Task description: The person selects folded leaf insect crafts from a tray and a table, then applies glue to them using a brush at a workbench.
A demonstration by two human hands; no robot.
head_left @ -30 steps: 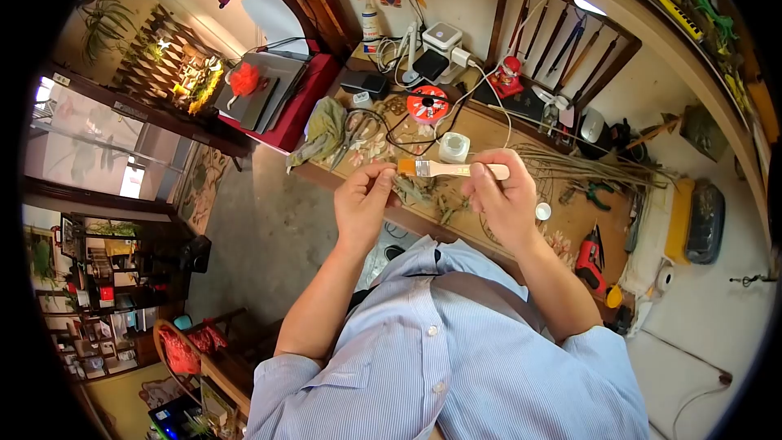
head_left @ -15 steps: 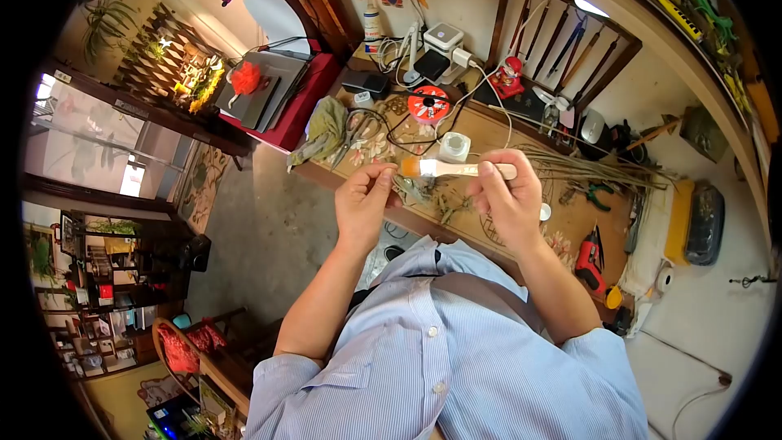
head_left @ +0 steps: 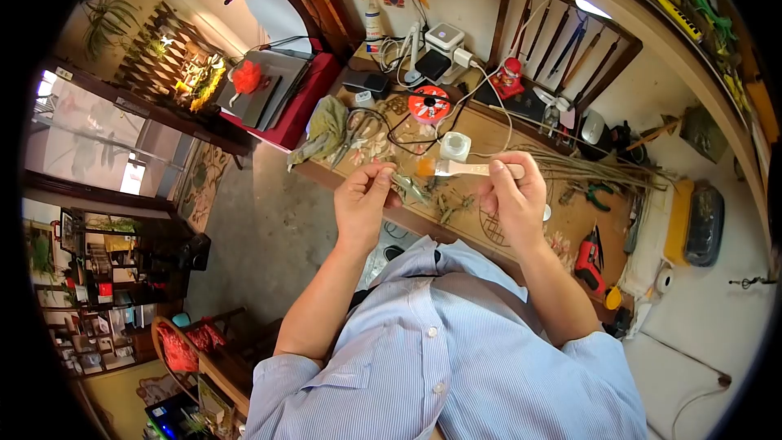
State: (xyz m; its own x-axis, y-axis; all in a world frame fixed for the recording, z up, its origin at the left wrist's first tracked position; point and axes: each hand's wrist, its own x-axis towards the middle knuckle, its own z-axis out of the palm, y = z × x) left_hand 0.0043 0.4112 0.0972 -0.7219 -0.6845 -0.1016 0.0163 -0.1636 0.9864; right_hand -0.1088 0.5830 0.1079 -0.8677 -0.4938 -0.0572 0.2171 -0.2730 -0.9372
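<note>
My right hand (head_left: 515, 200) grips the pale handle of a flat paintbrush (head_left: 472, 169). Its orange bristles point left, toward my other hand. Thumb and fingers of my left hand (head_left: 362, 204) are pinched on one end of a small grey-green leafy piece (head_left: 413, 188); its exact kind is unclear. The bristles hover just above and right of this piece, with a small gap. Behind the brush, a small white square jar (head_left: 454, 145) stands on the table. More dry green scraps (head_left: 448, 208) lie beneath my hands.
Long dry stalks (head_left: 586, 165) lie across the wooden table's right part. Nearby are green-handled pliers (head_left: 599, 195) and a red power tool (head_left: 590, 261). A red-and-white spool (head_left: 429, 104), scissors (head_left: 350, 134) and a green cloth (head_left: 327, 126) lie farther back, among cables.
The brush has shifted right, so its bristles are farther from my left fingers. More of the grey-green piece shows now. My left hand has barely moved.
</note>
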